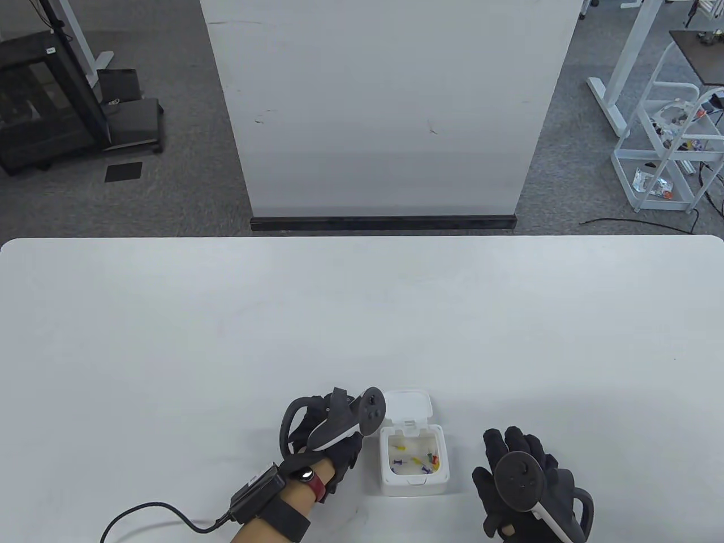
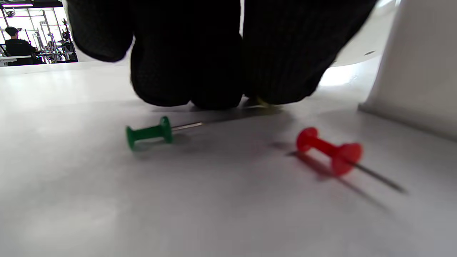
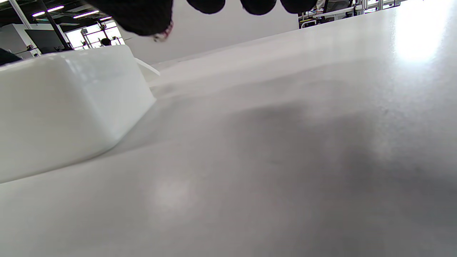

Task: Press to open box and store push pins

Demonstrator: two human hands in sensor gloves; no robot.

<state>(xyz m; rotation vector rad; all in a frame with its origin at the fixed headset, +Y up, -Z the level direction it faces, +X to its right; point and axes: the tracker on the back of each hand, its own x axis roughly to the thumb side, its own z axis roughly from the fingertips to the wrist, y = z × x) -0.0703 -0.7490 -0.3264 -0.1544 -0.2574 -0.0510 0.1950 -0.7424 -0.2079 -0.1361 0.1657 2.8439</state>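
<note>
From the table view, the little white box sits near the front edge of the white table, between the two gloved hands, with its hinged lid flipped back and lying open on the far side. Inside there's a small scatter of push pins, yellow, blue, red and green ones from what I can make out. The left hand is just beside the box's left wall, palm down with the tracker on its back, and the right hand rests on the table a bit off to the box's right, fingers spread flat and holding nothing. Left wrist view is way closer: the gloved fingertips are bunched together and pressed down on the tabletop, with a tiny yellowish bit peeking out under them, so I honestly can't tell whether they've pinched something. A green push pin and a red push pin lie on their sides on the table right in front of those fingers, both loose. Right wrist view just shows the box's glossy white side on the left and the right fingertips hanging apart at the top.
</note>
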